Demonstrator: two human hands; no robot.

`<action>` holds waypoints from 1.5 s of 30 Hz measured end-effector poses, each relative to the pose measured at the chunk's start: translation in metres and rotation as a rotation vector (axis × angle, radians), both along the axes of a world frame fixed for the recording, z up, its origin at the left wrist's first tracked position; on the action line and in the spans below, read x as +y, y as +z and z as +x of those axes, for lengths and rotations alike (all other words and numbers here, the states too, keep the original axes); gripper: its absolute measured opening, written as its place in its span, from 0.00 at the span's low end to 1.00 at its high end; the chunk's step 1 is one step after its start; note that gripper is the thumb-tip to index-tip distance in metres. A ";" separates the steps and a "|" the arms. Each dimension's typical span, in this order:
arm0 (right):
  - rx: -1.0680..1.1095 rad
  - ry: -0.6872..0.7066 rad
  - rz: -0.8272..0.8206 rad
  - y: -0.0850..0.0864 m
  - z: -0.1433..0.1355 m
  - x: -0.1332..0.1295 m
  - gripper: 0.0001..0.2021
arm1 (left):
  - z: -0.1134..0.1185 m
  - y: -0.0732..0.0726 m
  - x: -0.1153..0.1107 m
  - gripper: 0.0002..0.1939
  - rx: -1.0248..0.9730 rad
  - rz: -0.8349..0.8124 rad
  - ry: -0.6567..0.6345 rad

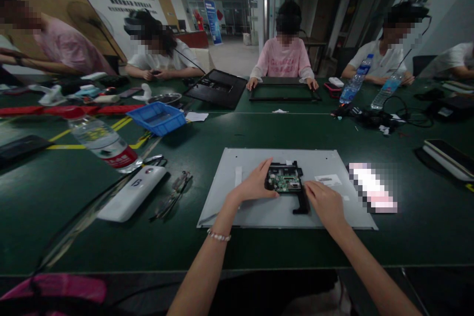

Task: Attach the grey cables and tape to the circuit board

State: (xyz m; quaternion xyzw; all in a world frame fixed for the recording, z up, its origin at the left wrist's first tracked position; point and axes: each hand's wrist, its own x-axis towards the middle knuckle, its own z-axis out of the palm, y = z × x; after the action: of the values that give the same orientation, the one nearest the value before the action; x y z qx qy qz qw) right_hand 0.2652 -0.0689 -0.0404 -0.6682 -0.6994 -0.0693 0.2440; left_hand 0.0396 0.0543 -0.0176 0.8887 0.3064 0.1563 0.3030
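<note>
A black plastic frame with a green circuit board (pixel 285 181) lies over a flat grey-white panel (pixel 222 207) on the table in front of me. My left hand (pixel 257 182) grips the frame's left side, its thumb along the lower edge and its fingers at the upper left. At the frame's right edge is my right hand (pixel 326 202), fingers pinched together beside the black bracket arm (pixel 301 203). Whatever sits between those right fingertips is hidden. A pale label (pixel 329 179) shows on the panel near my right hand.
Left of the panel lie glasses (pixel 174 195), a white power bank (pixel 135 192), a tilted water bottle (pixel 105 140) and a blue tray (pixel 159 117). A phone (pixel 372 187) lies to the right. Across the table (pixel 259 128), a person (pixel 284 57) holds a black frame (pixel 285 93).
</note>
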 end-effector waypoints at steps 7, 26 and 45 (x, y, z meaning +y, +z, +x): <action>0.036 0.062 0.058 -0.005 0.002 0.002 0.11 | 0.000 0.002 -0.001 0.56 -0.005 0.007 0.004; 0.190 0.127 0.038 -0.009 0.002 -0.002 0.16 | 0.002 0.006 -0.003 0.56 0.019 0.013 -0.007; 0.232 0.073 0.083 -0.003 0.010 -0.007 0.15 | -0.018 0.034 0.001 0.28 0.149 0.366 0.336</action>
State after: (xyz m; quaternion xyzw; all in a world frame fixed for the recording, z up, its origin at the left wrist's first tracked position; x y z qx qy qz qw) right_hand 0.2752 -0.0754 -0.0434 -0.6352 -0.6867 -0.0116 0.3533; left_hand 0.0213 0.0553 0.0159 0.8745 0.4379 0.1913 0.0835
